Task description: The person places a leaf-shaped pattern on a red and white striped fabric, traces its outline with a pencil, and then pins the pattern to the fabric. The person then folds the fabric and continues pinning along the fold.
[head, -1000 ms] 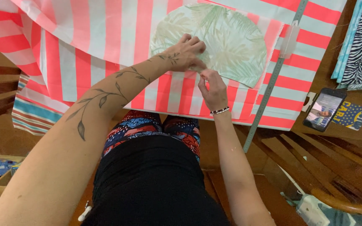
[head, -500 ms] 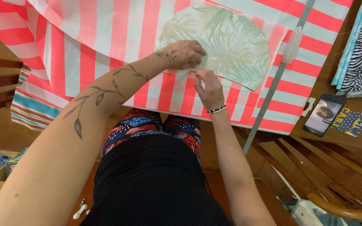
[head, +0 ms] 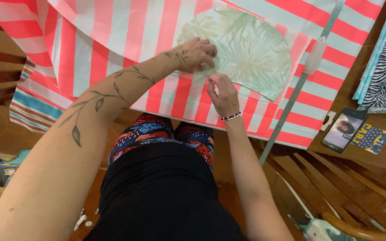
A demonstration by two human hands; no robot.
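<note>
Left hand [head: 196,54]: pressing flat on leaf piece [head: 242,49], fingers together.
Right hand [head: 222,93]: pinching its near edge onto striped cloth [head: 126,40].
Care: keeping layers smooth, edge aligned.

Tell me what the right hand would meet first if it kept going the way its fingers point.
The right hand points up-table; it would likely run straight onto the leaf-print fabric piece lying on the striped cloth.

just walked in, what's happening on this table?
A person is working at the near edge of a leaf-print piece that lies flat on red-and-white striped fabric. The left hand presses the piece down; the right hand pinches at its edge, whatever it holds being too small to tell. A long ruler lies across the stripes on the right, with a phone beyond it.
</note>
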